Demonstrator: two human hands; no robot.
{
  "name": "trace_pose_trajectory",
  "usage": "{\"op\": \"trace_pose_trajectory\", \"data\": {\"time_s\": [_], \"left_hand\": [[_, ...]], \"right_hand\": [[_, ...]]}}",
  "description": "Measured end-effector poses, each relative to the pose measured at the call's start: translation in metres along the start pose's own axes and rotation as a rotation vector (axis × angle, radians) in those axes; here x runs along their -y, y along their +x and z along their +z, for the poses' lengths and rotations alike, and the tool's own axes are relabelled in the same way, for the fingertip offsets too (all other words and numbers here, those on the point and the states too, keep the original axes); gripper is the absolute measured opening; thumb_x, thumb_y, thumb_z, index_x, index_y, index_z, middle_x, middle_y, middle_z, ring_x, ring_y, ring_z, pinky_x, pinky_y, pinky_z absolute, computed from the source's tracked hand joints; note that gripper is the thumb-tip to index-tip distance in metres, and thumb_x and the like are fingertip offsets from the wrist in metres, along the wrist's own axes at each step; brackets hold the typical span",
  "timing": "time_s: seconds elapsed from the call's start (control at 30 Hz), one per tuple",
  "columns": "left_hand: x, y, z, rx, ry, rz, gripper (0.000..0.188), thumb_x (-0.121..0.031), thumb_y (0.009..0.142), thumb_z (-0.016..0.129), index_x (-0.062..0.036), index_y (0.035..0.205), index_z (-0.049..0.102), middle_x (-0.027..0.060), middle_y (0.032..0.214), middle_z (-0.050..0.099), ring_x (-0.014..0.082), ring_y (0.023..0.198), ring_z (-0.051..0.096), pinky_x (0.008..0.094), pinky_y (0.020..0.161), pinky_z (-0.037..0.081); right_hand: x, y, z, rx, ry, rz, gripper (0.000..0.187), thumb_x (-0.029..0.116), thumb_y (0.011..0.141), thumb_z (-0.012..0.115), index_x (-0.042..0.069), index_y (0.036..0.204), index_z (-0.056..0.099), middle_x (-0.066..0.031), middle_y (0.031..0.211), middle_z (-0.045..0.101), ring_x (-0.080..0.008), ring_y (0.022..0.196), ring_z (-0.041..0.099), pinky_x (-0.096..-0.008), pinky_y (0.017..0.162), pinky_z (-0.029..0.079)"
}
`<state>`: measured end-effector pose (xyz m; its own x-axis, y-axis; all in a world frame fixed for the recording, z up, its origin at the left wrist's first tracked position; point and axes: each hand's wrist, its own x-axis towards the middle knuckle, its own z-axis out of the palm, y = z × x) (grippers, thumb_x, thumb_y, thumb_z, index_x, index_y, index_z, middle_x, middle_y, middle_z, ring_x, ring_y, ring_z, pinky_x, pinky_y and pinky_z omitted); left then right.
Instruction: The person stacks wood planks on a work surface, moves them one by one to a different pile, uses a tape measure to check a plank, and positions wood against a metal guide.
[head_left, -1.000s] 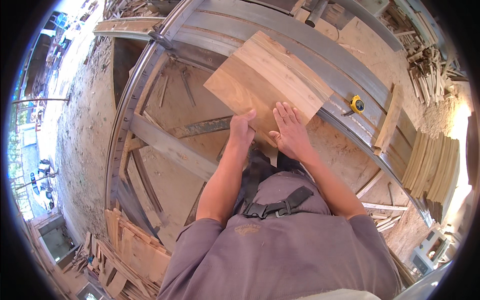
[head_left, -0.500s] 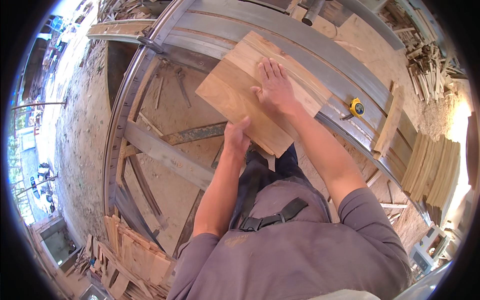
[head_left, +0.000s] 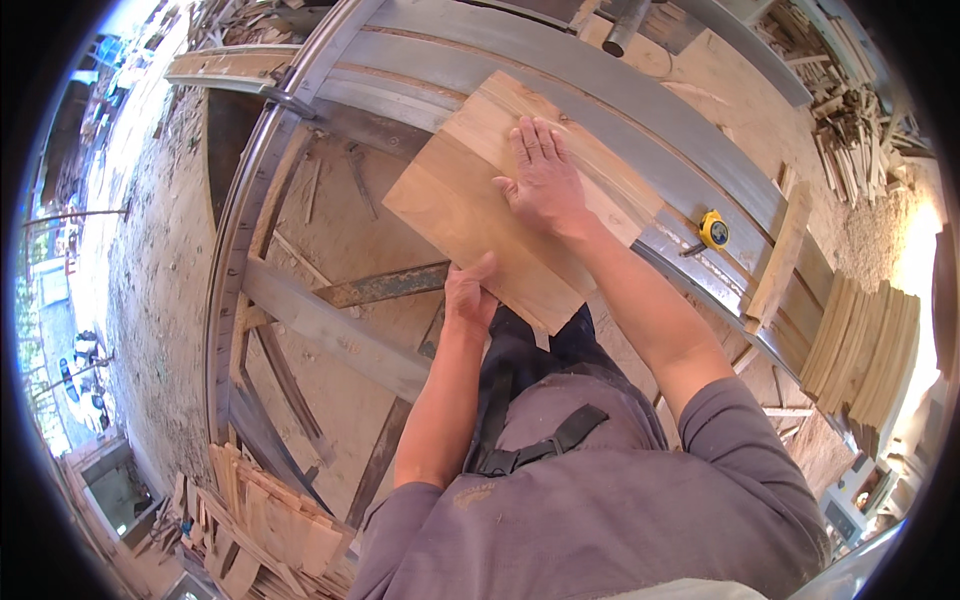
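Observation:
A wide, pale wooden board (head_left: 455,185) with lighter and darker strips lies aslant across the near edge of a metal machine table (head_left: 430,55), its near corner jutting over my legs. My left hand (head_left: 470,290) grips the board's lower-left edge, thumb on top and fingers hidden beneath. Flat on the upper face rests my right hand (head_left: 545,180), palm down, fingers stretched out toward the far side and thumb apart. To the right of the board a yellow tape measure (head_left: 713,230) sits on the table.
A loose wooden batten (head_left: 780,265) lies across the table's right part. Beyond it stands a stack of boards (head_left: 860,345). A long metal rail (head_left: 235,260) curves along the left, joined by a crossbar (head_left: 335,320). Scrap wood (head_left: 265,510) is heaped at lower left.
The board has shifted slightly toward me and to the left, both hands moving with it. My right hand stays flat on top, and the left keeps its hold on the edge.

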<state>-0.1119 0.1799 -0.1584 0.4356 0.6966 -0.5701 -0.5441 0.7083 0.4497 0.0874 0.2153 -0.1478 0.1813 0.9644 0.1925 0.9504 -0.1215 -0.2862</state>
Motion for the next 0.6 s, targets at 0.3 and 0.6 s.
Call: {"op": "trace_pose_trajectory", "data": {"time_s": [0.3,0.6], "left_hand": [[0.002,0.001,0.003,0.069,-0.171,-0.017,0.053,0.007,0.091,0.061,-0.0003,0.142,0.049,0.0166,0.135,0.06,0.0306,0.117,0.063,0.044,0.102,0.053],[-0.044,-0.019,0.107,0.21,0.43,0.573,0.037,0.008,0.083,0.073,0.0034,0.119,0.066,0.0109,0.11,0.071,0.0169,0.095,0.066,0.0323,0.084,0.054]], "right_hand": [[0.021,-0.094,-0.048,0.076,0.112,-0.001,0.077,0.029,0.088,0.066,-0.006,0.149,0.036,-0.0236,0.16,0.029,-0.0392,0.151,0.023,-0.049,0.124,0.019],[0.023,-0.074,-0.104,-0.11,0.58,0.137,0.074,0.033,0.097,0.06,-0.003,0.155,0.029,-0.0238,0.161,0.029,-0.0414,0.15,0.025,-0.0472,0.123,0.023]]}}
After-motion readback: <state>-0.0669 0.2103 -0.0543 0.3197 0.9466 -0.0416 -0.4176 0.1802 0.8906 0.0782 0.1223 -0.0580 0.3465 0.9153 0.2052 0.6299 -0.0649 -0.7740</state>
